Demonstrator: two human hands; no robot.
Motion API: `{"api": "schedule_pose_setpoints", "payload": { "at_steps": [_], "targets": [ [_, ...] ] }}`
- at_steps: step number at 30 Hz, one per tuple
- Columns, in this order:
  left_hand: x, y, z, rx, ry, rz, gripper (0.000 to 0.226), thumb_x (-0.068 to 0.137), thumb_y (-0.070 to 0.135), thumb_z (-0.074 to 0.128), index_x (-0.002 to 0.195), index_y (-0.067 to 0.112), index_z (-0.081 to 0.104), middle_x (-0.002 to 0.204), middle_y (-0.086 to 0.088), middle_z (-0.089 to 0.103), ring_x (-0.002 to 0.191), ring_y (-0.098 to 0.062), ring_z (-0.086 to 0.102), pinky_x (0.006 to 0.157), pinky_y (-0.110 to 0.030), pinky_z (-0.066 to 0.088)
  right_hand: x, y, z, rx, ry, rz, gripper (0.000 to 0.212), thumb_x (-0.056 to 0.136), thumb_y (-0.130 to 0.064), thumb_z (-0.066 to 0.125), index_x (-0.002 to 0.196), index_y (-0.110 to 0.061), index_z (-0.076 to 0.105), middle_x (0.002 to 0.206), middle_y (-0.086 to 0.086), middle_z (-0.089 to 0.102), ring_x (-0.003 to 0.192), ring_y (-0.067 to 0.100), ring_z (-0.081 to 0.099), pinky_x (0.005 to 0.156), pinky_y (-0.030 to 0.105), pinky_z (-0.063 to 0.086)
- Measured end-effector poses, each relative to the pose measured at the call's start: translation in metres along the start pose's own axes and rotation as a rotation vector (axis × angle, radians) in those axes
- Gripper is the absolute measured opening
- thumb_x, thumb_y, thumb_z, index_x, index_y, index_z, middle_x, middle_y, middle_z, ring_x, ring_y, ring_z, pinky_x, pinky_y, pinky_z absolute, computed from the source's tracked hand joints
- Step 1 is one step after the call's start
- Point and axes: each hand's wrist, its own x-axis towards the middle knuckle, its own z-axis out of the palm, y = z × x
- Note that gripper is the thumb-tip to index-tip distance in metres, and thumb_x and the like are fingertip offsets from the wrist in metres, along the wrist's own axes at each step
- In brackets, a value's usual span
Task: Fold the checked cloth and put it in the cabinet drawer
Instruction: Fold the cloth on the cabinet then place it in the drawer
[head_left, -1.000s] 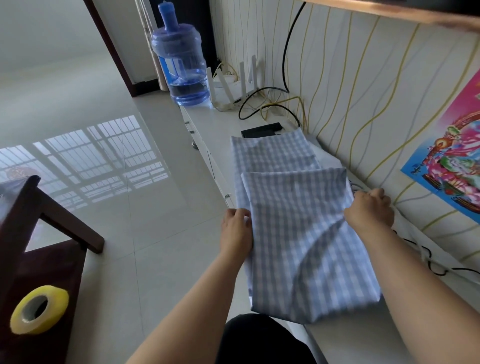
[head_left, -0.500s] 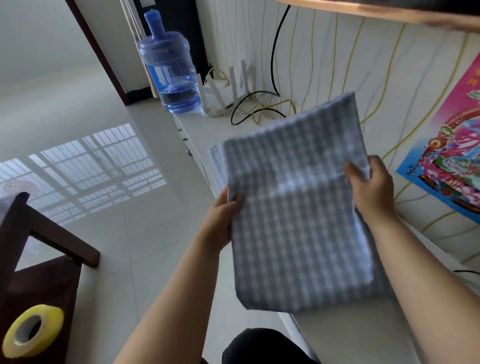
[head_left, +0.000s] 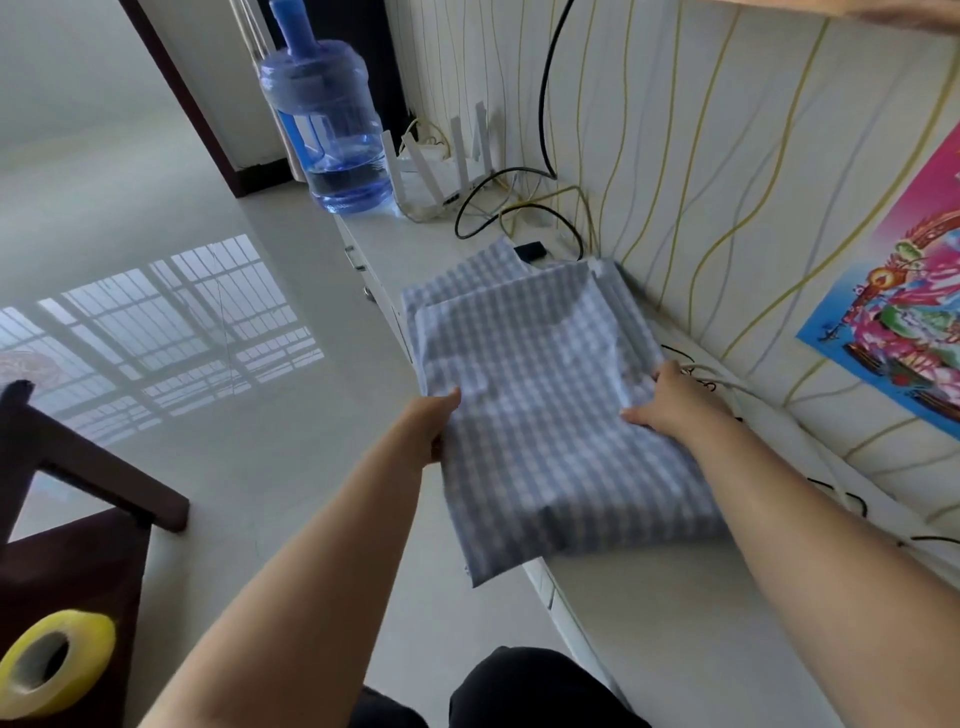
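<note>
Head view: nearest, the checked cloth (head_left: 545, 415) is held flat on the white cabinet (head_left: 675, 623) top, its near corner overhanging the front edge. The left edge is pinched by the left hand (head_left: 428, 428) and the right edge by the right hand (head_left: 670, 402), probably so the layers can be squared. Farther back, cables (head_left: 519, 208) and a water bottle (head_left: 332, 124) are seen.

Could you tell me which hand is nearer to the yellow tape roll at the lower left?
Left. The left hand grips the checked cloth's near-floor edge, toward the yellow tape roll; the right hand holds the wall-side edge, farther away.
</note>
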Motion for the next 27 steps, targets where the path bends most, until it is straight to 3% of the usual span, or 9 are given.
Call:
{"api": "schedule_pose_setpoints", "payload": {
  "at_steps": [3,6,10,13,16,18,21,23,27],
  "targets": [
    [-0.016,-0.017,0.005,-0.098,-0.085,-0.035,0.042,0.089,0.021,0.067,0.126,0.006,0.053,0.123,-0.015,0.062,0.107,-0.033,0.062,0.088,-0.049,0.051,-0.013,-0.004,0.009,-0.051,0.049,0.006,0.079,0.080,-0.048,0.069,0.137,-0.008,0.032,0.141,0.016,0.041,0.123,0.034,0.046,0.089,0.042,0.046],
    [-0.033,-0.021,0.005,-0.172,-0.055,0.288,0.046,0.085,-0.004,0.063,0.124,0.014,0.047,0.121,-0.015,0.060,0.095,-0.032,0.064,0.076,-0.047,0.055,-0.028,-0.008,0.012,-0.122,0.059,-0.006,0.081,0.081,-0.054,0.064,0.141,-0.011,0.030,0.146,0.016,0.030,0.130,0.035,0.036,0.096,0.044,0.041],
    [-0.088,0.006,-0.026,-0.114,-0.174,0.582,0.057,0.079,-0.004,0.069,0.125,0.023,0.049,0.112,-0.009,0.065,0.093,-0.026,0.068,0.072,-0.037,0.059,-0.048,-0.030,0.009,-0.041,0.061,-0.108,0.092,0.077,-0.066,0.059,0.142,-0.010,0.027,0.147,0.017,0.030,0.132,0.037,0.033,0.101,0.045,0.036],
    [-0.125,0.016,-0.079,-0.083,-0.256,0.586,0.055,0.075,-0.004,0.067,0.124,0.018,0.054,0.111,-0.010,0.068,0.096,-0.028,0.069,0.074,-0.040,0.058,-0.069,-0.059,0.000,0.268,-0.156,-0.163,0.099,0.076,-0.077,0.045,0.143,-0.005,0.031,0.145,0.016,0.040,0.129,0.033,0.042,0.101,0.040,0.037],
    [-0.165,0.020,-0.125,-0.042,-0.257,0.593,0.038,0.083,-0.006,0.058,0.112,0.019,0.061,0.098,-0.003,0.074,0.087,-0.019,0.072,0.067,-0.030,0.058,-0.100,-0.084,0.004,0.652,-0.451,-0.185,0.129,0.032,-0.099,0.047,0.125,-0.009,0.051,0.114,0.006,0.063,0.101,0.023,0.061,0.084,0.035,0.049],
    [-0.188,0.024,-0.151,-0.036,-0.238,0.615,0.035,0.082,-0.005,0.058,0.107,0.020,0.063,0.093,0.000,0.074,0.085,-0.018,0.071,0.065,-0.030,0.058,-0.117,-0.100,0.022,0.869,-0.668,-0.153,0.115,0.045,-0.091,0.053,0.124,-0.007,0.052,0.110,0.009,0.067,0.099,0.026,0.065,0.084,0.038,0.052],
    [-0.221,0.032,-0.188,-0.070,-0.183,0.685,0.042,0.075,-0.002,0.065,0.108,0.022,0.066,0.101,-0.003,0.071,0.092,-0.023,0.069,0.069,-0.033,0.058,-0.153,-0.132,0.040,1.015,-0.880,-0.137,0.091,0.071,-0.084,0.039,0.126,-0.015,0.060,0.120,0.012,0.067,0.108,0.028,0.065,0.094,0.040,0.051],
    [-0.245,0.038,-0.210,-0.099,-0.142,0.748,0.041,0.073,0.002,0.064,0.108,0.023,0.067,0.103,-0.004,0.069,0.092,-0.024,0.068,0.071,-0.035,0.057,-0.182,-0.156,0.042,1.118,-0.974,-0.166,0.076,0.083,-0.076,0.031,0.122,-0.020,0.063,0.115,0.007,0.070,0.101,0.021,0.069,0.083,0.031,0.053],
    [-0.294,0.046,-0.253,-0.144,-0.061,0.871,0.041,0.073,0.003,0.058,0.109,0.019,0.065,0.098,-0.007,0.066,0.088,-0.026,0.066,0.073,-0.037,0.056,-0.236,-0.206,0.039,1.206,-1.098,-0.291,0.051,0.093,-0.056,0.039,0.094,-0.018,0.074,0.083,0.000,0.076,0.073,0.010,0.072,0.058,0.017,0.053]
  ]
}}
